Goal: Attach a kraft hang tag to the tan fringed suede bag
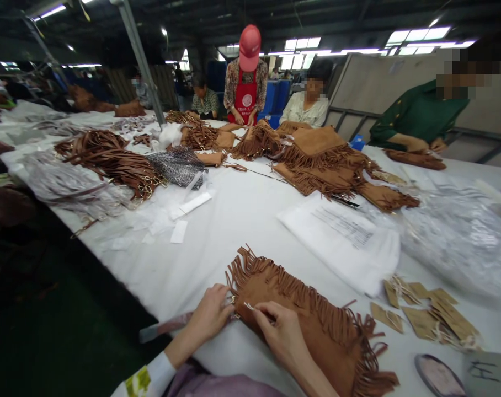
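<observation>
A brown fringed suede bag lies flat on the table in front of me, its fringe along the far edge and the right end. My left hand is closed at the bag's left corner, beside small gold-coloured metal rings. Its fingertips are partly hidden there. Over the bag's near left part, my right hand pinches a short white string between thumb and finger. Under my left wrist a strip in clear plastic rests at the table edge.
Tan tags with white strings lie to the right, near a round dark-rimmed object. Beyond are a white printed bag, clear plastic bags, brown straps and stacked fringed bags. Several people work around the table.
</observation>
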